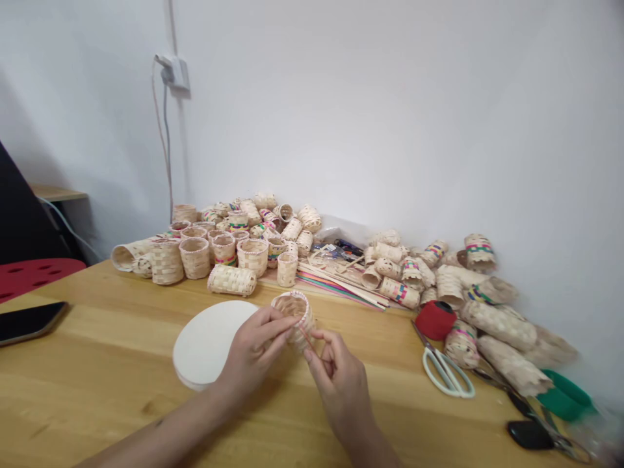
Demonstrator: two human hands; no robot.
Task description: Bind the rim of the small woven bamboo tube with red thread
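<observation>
A small woven basket [307,311] with pink-and-white stitching round its rim stands tilted between my hands, its opening facing up. My left hand [256,343] is closed on the near side of the rim, thumb and fingers pinching there. Close by on the right, my right hand [341,377] has thumb and forefinger pinched together by the basket's wall. A thin reddish thread [303,333] runs from the rim toward those fingertips. Partly under my left hand and wrist lies a round white disc [207,341].
Several woven baskets [195,258] crowd the back left. Coloured strips [336,289] lie behind the hands. On the right are more baskets [502,324], a red thread spool [435,320], white-handled scissors [448,374] and a green roll [568,394]. A phone [32,323] lies left.
</observation>
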